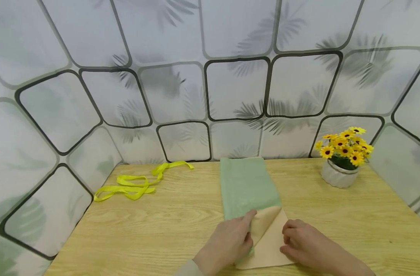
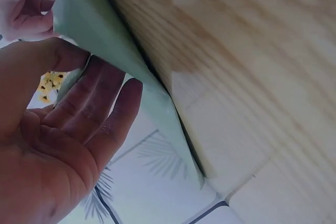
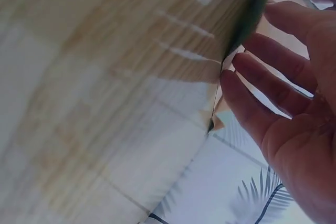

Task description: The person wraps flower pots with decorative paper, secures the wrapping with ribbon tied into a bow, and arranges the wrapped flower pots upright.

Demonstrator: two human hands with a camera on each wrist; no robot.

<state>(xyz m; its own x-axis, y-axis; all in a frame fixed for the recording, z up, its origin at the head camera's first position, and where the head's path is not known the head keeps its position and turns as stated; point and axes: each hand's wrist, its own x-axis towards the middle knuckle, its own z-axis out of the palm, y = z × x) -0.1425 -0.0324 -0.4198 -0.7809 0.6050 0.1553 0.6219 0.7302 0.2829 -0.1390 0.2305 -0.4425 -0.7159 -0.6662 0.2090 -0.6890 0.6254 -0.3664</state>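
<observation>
A long sheet, green (image 1: pixel 249 184) on one face and beige (image 1: pixel 272 245) on the other, lies on the table; whether it is cloth or paper I cannot tell. Its near part is turned over, beige side up, with a diagonal crease. My left hand (image 1: pixel 228 237) pinches its left edge; in the left wrist view, the green edge (image 2: pixel 92 22) hides some fingertips of that hand (image 2: pixel 68 124). My right hand (image 1: pixel 308 245) touches the beige part's right edge with loosely bent fingers. The right wrist view shows these fingertips (image 3: pixel 227 74) along the slightly raised edge.
A loosely looped yellow ribbon (image 1: pixel 137 188) lies at the table's back left. At the back right stands a white pot (image 1: pixel 338 175) of yellow flowers (image 1: pixel 346 147). Patterned walls (image 1: pixel 182 96) border the wooden table (image 1: pixel 154 234) at the back and sides.
</observation>
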